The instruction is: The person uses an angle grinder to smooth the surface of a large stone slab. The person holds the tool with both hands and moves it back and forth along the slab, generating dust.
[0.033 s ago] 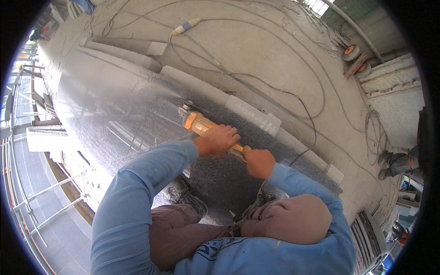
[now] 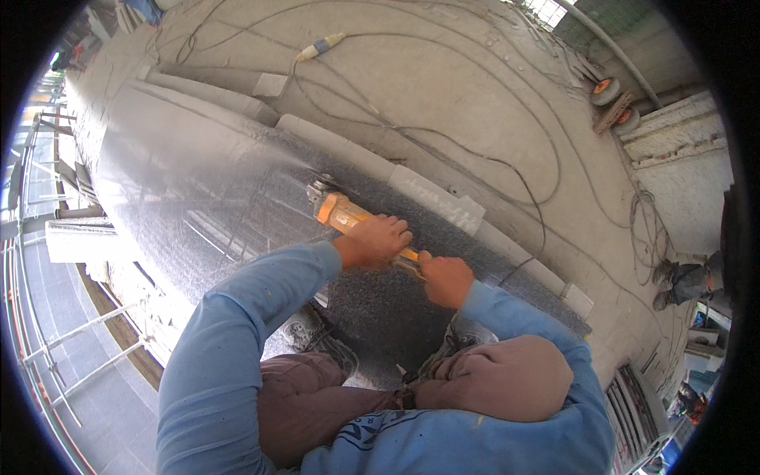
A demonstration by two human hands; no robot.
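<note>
My left hand [image 2: 374, 241] is wrapped around the orange body of an angle grinder [image 2: 340, 212]. Farther back, my right hand [image 2: 446, 280] grips its rear handle. The grinder's head and disc point away to the left, low over a dark speckled stone slab [image 2: 261, 186], close to its far edge. Whether the disc touches the stone cannot be made out. A pale plume of dust sprays leftward from the disc and hazes the slab's far-left part. I squat on the slab, with both knees bent below my arms.
Pale stone blocks [image 2: 332, 140] line the slab's far edge. Beyond them, cables and a cable connector [image 2: 321, 46] lie on the dusty floor. Orange-hubbed wheels [image 2: 606, 91] stand far right. Another person's shoes [image 2: 673, 283] show at the right edge. Metal rails [image 2: 87, 324] run along the left.
</note>
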